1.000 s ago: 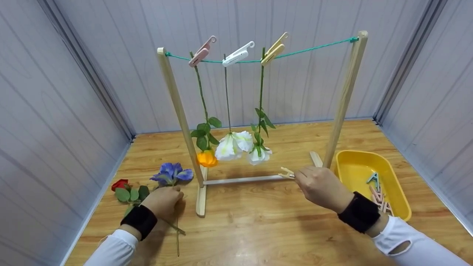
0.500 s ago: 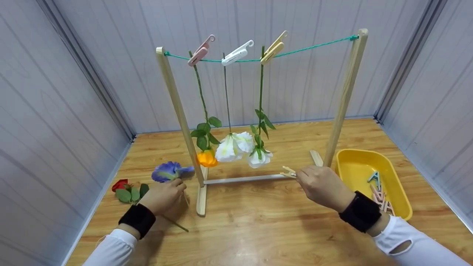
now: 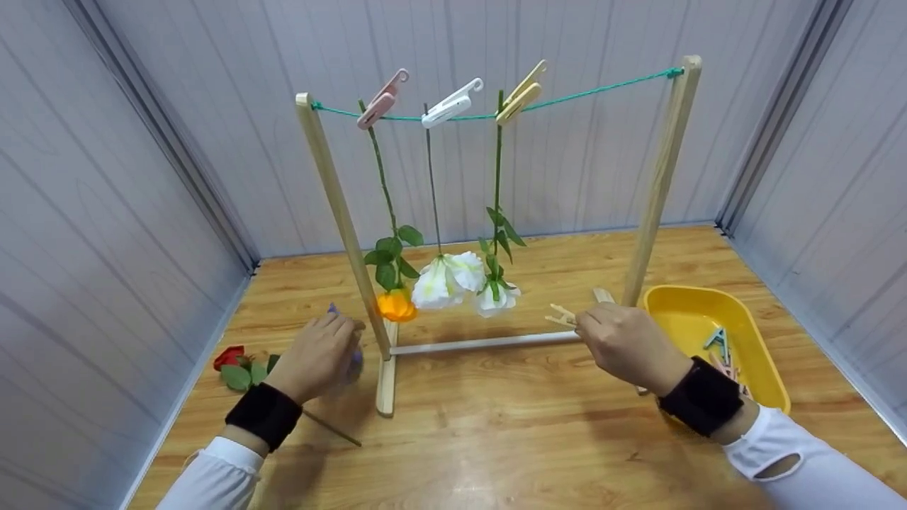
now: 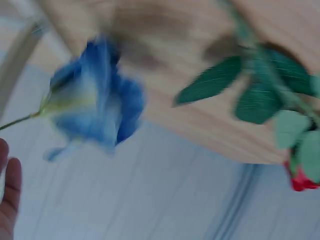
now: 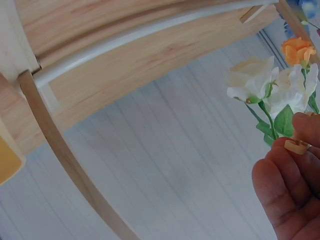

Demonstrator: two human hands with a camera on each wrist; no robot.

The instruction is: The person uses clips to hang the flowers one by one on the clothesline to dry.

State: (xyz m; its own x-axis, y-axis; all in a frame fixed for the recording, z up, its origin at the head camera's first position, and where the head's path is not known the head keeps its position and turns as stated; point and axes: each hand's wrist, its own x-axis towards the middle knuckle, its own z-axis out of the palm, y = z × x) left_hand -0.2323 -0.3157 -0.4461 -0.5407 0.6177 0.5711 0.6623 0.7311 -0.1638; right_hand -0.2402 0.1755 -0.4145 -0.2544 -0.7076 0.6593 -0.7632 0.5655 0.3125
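My left hand [image 3: 319, 359] holds a blue-purple artificial flower by its stem; in the left wrist view the bloom [image 4: 97, 102] tips away from the fingers [image 4: 12, 180], slightly blurred. From the head, the hand covers most of that flower. Between thumb and fingers my right hand [image 3: 627, 347] pinches a pale yellow clothespin [image 3: 562, 314], just above the rack's white bottom bar [image 3: 482, 345]. On the green line [image 3: 602, 91], a pink, a white and a yellow clothespin [image 3: 519, 104] hold an orange flower [image 3: 397, 304] and two white flowers [image 3: 443, 282] head down.
A wooden rack [image 3: 340, 219] carries the line between two posts. At the left, a red rose [image 3: 229, 358] with green leaves lies on the wood-grain table [image 3: 468, 439]. On the right, a yellow tray [image 3: 755, 333] contains blue and pink clothespins [image 3: 717, 343]. Grey panels [image 3: 453, 42] enclose the table.
My left hand has lifted the blue-purple flower off the table and turned, swinging its bloom toward the rack. The right hand has shifted slightly right with the clothespin.
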